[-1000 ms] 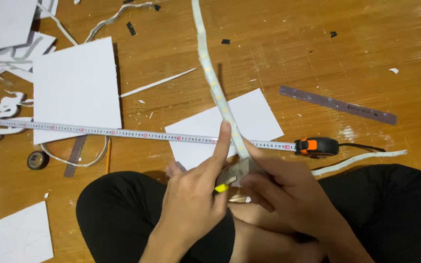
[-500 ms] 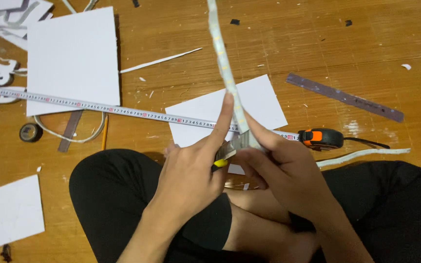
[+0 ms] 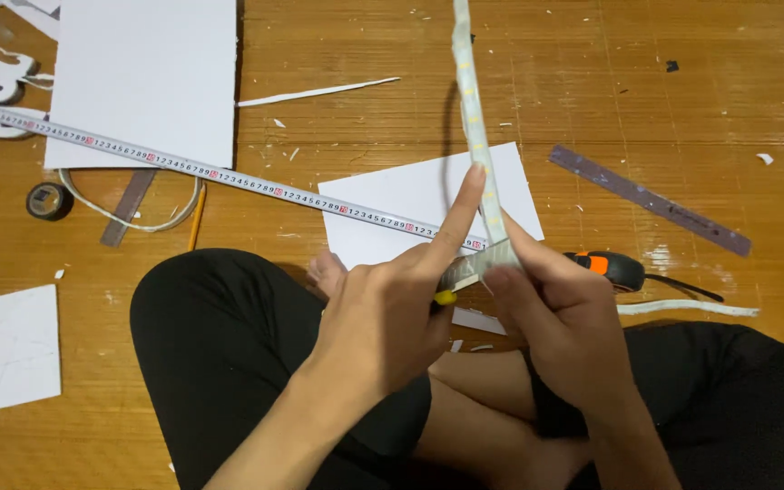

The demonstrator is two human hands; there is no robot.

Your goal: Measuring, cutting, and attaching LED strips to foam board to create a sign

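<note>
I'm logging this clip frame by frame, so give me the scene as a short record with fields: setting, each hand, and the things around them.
setting: person seated cross-legged on wooden floor
left hand: forefinger stretched up along the pale strip
right hand: pinching the strip's lower end
under hands: white sheet, crossed by tape measure
right side: dark ruler
left side: large white board, tape roll
</note>
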